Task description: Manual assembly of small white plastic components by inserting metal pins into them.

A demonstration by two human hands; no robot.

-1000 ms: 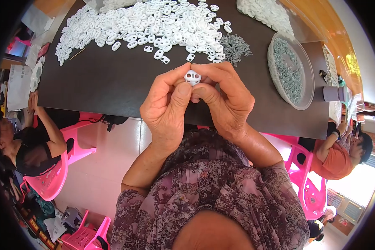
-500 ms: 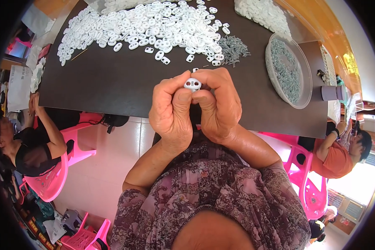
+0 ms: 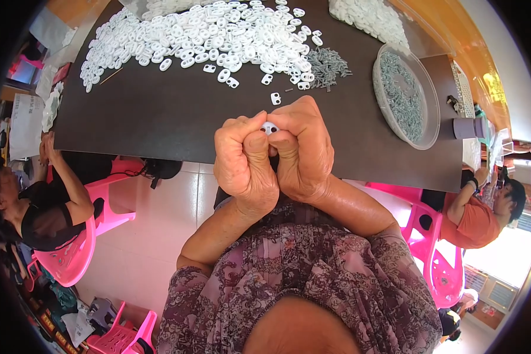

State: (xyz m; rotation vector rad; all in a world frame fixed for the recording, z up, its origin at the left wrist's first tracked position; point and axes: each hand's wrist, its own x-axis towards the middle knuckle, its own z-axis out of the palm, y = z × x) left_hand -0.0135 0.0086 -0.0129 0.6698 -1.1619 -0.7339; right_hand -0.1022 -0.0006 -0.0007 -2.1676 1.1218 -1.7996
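Note:
Between both hands, over the near side of the table, is a small white plastic cord lock with two dark holes. My left hand pinches its left side between thumb and index finger. The thumb and index finger of my right hand press on its right side. The fingers cover most of the piece. Just beyond the fingertips lies a loose white two-hole piece. A broad heap of white oval two-hole pieces spreads over the far side, beside a small pile of grey springs.
A round clear tub of springs stands at the right on the dark table. Behind it is a clear bin of white parts. People sit on pink chairs at left and right. A thin stick lies far left.
Both hands have closed in tighter around the cord lock and moved slightly nearer to me. Less of the cord lock shows, and the loose piece beyond my fingers is now uncovered.

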